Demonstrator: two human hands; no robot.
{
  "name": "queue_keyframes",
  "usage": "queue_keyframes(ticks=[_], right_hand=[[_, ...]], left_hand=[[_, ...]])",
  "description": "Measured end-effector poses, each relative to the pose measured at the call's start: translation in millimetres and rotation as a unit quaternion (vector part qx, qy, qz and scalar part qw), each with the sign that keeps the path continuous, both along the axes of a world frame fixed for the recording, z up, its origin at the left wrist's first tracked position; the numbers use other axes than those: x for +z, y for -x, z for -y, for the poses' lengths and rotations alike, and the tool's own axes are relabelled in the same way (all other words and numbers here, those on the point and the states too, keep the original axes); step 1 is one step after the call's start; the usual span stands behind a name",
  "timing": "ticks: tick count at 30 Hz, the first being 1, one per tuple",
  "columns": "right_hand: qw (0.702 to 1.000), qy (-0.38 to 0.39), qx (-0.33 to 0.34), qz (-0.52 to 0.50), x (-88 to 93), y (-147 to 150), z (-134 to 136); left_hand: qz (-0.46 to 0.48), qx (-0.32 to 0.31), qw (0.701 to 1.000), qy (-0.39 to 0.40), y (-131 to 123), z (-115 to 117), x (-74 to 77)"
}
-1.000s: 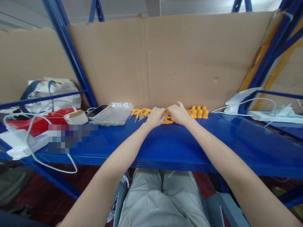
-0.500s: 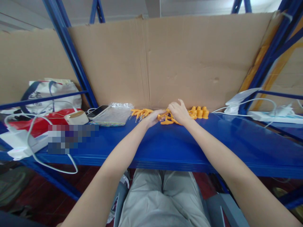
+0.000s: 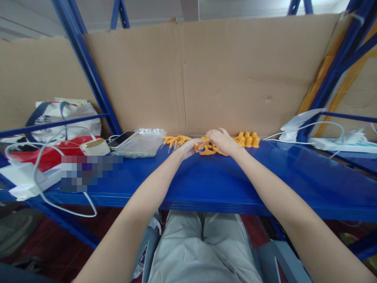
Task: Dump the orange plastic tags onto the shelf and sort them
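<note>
Both my hands reach to the back of a blue metal shelf (image 3: 212, 181), over a small heap of orange plastic pieces (image 3: 208, 150). My left hand (image 3: 190, 147) is closed, pinching one orange piece at its fingertips. My right hand (image 3: 223, 141) lies over the heap with its fingers curled down onto the pieces; what it grips is hidden. A row of orange pieces with small chains (image 3: 175, 140) lies just left of my left hand. Several upright orange figures (image 3: 247, 140) stand right of my right hand, against the cardboard.
A cardboard sheet (image 3: 224, 74) walls the back of the shelf. To the left lie a clear plastic bag (image 3: 141, 143), a phone (image 3: 121, 138), a small cream case (image 3: 94, 146), white cables, a red item and a tote bag (image 3: 60, 116). A power strip (image 3: 341, 144) sits at right.
My left hand has turned and lifted an orange piece out of the heap. My right hand rose slightly half a second ago, then settled back onto the pieces.
</note>
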State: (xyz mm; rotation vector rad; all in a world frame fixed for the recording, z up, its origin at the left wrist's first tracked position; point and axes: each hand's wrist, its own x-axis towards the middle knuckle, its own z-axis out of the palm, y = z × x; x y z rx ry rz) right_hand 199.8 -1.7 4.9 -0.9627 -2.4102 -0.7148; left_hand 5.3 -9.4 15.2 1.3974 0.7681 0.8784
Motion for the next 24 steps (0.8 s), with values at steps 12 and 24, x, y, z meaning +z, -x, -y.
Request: queue_keyframes(ticks=[12,24], right_hand=[[0.997,-0.044,-0.006,-0.062,-0.1,0.6,-9.4],[1.0,0.019,0.014,-0.006,-0.5,-6.6,0.2]], left_hand=[[0.029,-0.043,0.999,0.01,-4.2,3.4,0.9],[-0.022,-0.032,0.999,-0.006,4.4,-3.7,-5.9]])
